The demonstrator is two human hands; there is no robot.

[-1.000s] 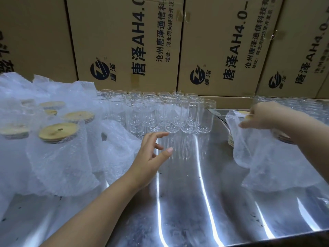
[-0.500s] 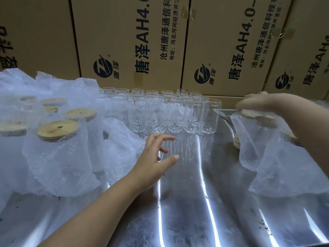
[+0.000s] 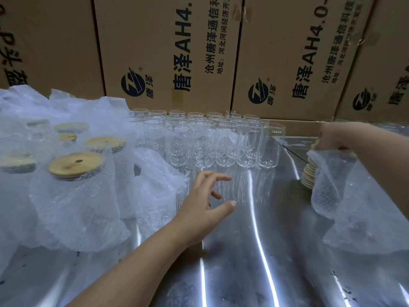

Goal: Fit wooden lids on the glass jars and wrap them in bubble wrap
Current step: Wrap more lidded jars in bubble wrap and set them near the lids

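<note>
**Packing station, head view.**

**Done:** six wrapped jars (image 3: pixel 75 196) stand at the left of the table (image 3: pixel 243 262). Each is sleeved in bubble wrap and capped with a wooden lid (image 3: pixel 76 166). More may be hidden under the loose wrap behind them.

**Left to do:** a block of bare glass jars (image 3: pixel 221 142) stands upright and lidless at the back centre, against the cardboard boxes (image 3: pixel 168 52). About twenty rims can be counted in three or more rows, but overlapping glass prevents an exact figure. By this count, roughly a quarter of the visible batch is finished.

**Supplies:** one stack of spare lids (image 3: pixel 308 177) stands at the right, partly screened, so its number cannot be read. A heap of unused bubble wrap (image 3: pixel 365 218) lies just beyond it.

**Hands:** the left hand (image 3: pixel 208 202) hovers above the table just in front of the nearest bare jars. Its fingers are spread and its thumb extended, and it holds nothing. The right hand (image 3: pixel 332 138) pinches the top edge of a bubble-wrap pouch (image 3: pixel 327 187), which hangs beside the stack of lids. A tan edge shows under its fingers, but it cannot be told whether a lid is held as well.

**Judged step:** fetching the next jar, lid and pouch.
</note>
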